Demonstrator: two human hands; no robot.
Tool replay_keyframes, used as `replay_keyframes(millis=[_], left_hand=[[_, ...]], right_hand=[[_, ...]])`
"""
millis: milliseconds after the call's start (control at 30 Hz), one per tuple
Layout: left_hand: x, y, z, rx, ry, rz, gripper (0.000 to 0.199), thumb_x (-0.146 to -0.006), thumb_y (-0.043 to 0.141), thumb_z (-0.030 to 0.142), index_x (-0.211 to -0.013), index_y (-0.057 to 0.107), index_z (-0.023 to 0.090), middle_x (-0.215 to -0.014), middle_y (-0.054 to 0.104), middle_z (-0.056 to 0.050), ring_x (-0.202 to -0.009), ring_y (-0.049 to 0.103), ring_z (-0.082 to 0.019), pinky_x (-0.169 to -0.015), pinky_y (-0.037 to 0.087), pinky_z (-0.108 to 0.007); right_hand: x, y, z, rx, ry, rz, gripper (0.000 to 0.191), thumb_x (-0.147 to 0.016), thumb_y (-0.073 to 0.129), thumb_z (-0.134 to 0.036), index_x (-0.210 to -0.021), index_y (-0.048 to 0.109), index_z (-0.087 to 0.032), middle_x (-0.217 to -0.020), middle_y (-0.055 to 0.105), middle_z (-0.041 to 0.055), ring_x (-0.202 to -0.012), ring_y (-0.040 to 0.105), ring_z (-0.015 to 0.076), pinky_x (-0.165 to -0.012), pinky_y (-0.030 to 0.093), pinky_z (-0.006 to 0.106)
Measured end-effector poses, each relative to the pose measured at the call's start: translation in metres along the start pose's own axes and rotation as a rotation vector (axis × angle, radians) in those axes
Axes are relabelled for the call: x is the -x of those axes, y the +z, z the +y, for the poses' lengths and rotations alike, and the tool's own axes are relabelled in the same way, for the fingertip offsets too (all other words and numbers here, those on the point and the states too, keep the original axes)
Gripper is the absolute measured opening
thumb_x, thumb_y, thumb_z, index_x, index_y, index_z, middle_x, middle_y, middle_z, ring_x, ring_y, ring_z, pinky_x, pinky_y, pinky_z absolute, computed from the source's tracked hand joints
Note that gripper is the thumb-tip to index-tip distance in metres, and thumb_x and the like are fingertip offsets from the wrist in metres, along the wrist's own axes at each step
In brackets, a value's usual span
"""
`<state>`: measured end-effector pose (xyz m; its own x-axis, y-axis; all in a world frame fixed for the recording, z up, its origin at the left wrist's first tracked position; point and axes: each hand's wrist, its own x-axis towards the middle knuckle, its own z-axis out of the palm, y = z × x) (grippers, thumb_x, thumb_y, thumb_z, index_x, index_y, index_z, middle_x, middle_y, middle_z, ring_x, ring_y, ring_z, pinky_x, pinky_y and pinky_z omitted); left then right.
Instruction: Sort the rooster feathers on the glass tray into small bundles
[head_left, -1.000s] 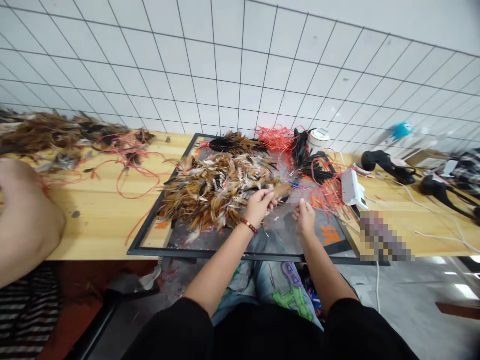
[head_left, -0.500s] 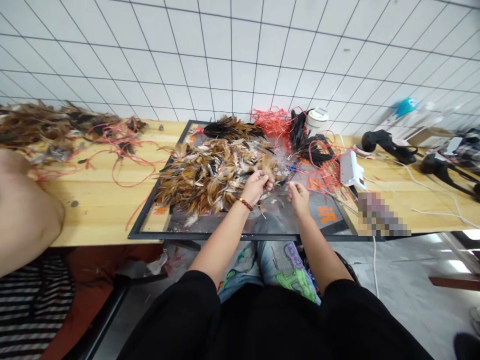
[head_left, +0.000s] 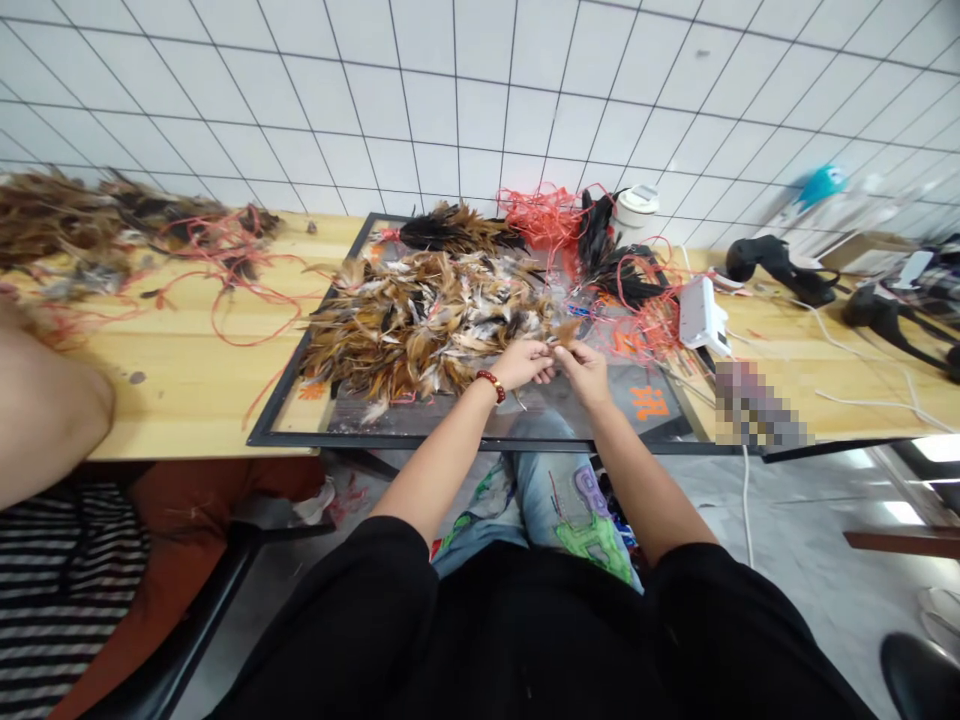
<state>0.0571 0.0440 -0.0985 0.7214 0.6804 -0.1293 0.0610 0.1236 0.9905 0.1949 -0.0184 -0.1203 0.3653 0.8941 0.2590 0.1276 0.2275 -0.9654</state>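
My left hand (head_left: 523, 364), with a dark red bead bracelet (head_left: 492, 384) on its wrist, and my right hand (head_left: 586, 372) meet fingertip to fingertip over the front of the black-framed board (head_left: 480, 443). Both are closed in a pinch. A small brown feather (head_left: 568, 330) sticks up from between their fingertips; its lower end is hidden by the fingers. Just to the left and behind lies a large heap of brown and white feathers (head_left: 420, 330). Behind my hands, a blue object (head_left: 579, 311) too small to name lies on the board.
A dark feather bundle (head_left: 457, 228), tangled red string (head_left: 551, 225) and black feathers (head_left: 622, 275) lie at the back. A white box-shaped device (head_left: 703, 316) and black straps (head_left: 780, 268) are on the right. On the left, another person's arm (head_left: 52, 400) rests near more feathers (head_left: 60, 220).
My right hand has moved left to meet my left hand, which shifted slightly right. The brown feather now stands at the fingertips of both hands. The view has tilted a little.
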Motion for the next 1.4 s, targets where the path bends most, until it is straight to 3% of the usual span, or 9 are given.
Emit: replay_keyframes(millis=[167,267,400,467,567,700,833,1033,1400], left_hand=[[0.004,-0.017,0.009,0.287,0.180,0.266,0.014,-0.086,0.068,0.017,-0.076,0.059,0.012,-0.063,0.068,0.000,-0.050,0.062,-0.007,-0.054,0.048,-0.018],[0.007,-0.029,0.015,0.481,0.253,0.430,0.018,-0.085,0.071,0.024,-0.079,0.057,0.014,-0.065,0.067,0.002,-0.053,0.062,-0.007,-0.055,0.048,-0.018],[0.010,-0.033,0.017,0.567,0.238,0.466,0.019,-0.084,0.072,0.024,-0.080,0.056,0.015,-0.067,0.067,0.002,-0.053,0.061,-0.006,-0.055,0.046,-0.018],[0.010,-0.031,0.017,0.562,0.220,0.450,0.022,-0.083,0.074,0.026,-0.079,0.055,0.015,-0.067,0.067,0.002,-0.053,0.061,-0.006,-0.055,0.046,-0.018],[0.008,-0.028,0.017,0.551,0.198,0.435,0.026,-0.081,0.076,0.029,-0.079,0.054,0.015,-0.067,0.067,0.002,-0.053,0.060,-0.005,-0.055,0.046,-0.017],[0.007,-0.025,0.016,0.565,0.183,0.424,0.022,-0.082,0.074,0.025,-0.080,0.056,0.014,-0.068,0.068,0.001,-0.054,0.062,-0.006,-0.056,0.046,-0.018],[0.006,-0.024,0.011,0.563,0.130,0.429,0.013,-0.084,0.070,0.017,-0.078,0.060,0.012,-0.070,0.070,-0.002,-0.060,0.065,-0.008,-0.060,0.049,-0.019],[0.000,-0.026,-0.002,0.522,0.103,0.492,0.017,-0.074,0.080,0.019,-0.076,0.065,0.012,-0.064,0.064,0.002,-0.056,0.059,-0.004,-0.060,0.048,-0.018],[-0.005,-0.024,-0.011,0.452,0.131,0.428,0.022,-0.062,0.087,0.021,-0.079,0.075,0.011,-0.069,0.070,0.000,-0.057,0.055,-0.005,-0.061,0.045,-0.021]], right_hand=[[0.006,0.006,-0.005,0.139,-0.101,0.053,0.036,-0.073,0.076,-0.055,-0.073,0.066,-0.021,-0.063,0.057,-0.0024,-0.060,0.046,0.0110,-0.059,0.040,0.025],[0.017,0.011,-0.011,0.380,-0.243,-0.213,0.033,-0.069,0.082,-0.049,-0.066,0.063,-0.022,-0.064,0.056,-0.0015,-0.061,0.046,0.0119,-0.063,0.040,0.027],[0.028,0.008,-0.010,0.627,-0.365,-0.481,0.019,-0.074,0.079,-0.041,-0.076,0.069,-0.024,-0.081,0.067,0.0042,-0.079,0.057,0.0192,-0.080,0.043,0.033],[0.026,0.001,-0.004,0.716,-0.325,-0.413,0.011,-0.081,0.070,-0.033,-0.075,0.068,-0.024,-0.082,0.067,0.0061,-0.083,0.057,0.0212,-0.083,0.043,0.035],[0.015,-0.012,0.004,0.686,-0.205,-0.108,0.011,-0.082,0.063,-0.026,-0.072,0.062,-0.022,-0.080,0.063,0.0064,-0.080,0.054,0.0204,-0.081,0.043,0.034],[-0.011,-0.010,0.007,0.178,-0.022,0.241,0.020,-0.080,0.065,-0.040,-0.078,0.057,-0.022,-0.070,0.056,-0.0005,-0.067,0.050,0.0143,-0.068,0.043,0.028],[-0.034,0.014,0.004,-0.254,0.074,0.191,0.038,-0.061,0.079,-0.044,-0.084,0.060,-0.021,-0.071,0.059,-0.0031,-0.063,0.052,0.0106,-0.063,0.045,0.025],[-0.031,0.038,0.010,-0.163,-0.015,0.156,0.034,-0.059,0.082,-0.043,-0.079,0.065,-0.020,-0.074,0.065,-0.0005,-0.070,0.056,0.0124,-0.069,0.048,0.027],[-0.023,0.041,0.001,-0.177,-0.014,0.004,0.031,-0.063,0.083,-0.043,-0.071,0.064,-0.020,-0.065,0.060,-0.0030,-0.062,0.051,0.0103,-0.062,0.045,0.025]])
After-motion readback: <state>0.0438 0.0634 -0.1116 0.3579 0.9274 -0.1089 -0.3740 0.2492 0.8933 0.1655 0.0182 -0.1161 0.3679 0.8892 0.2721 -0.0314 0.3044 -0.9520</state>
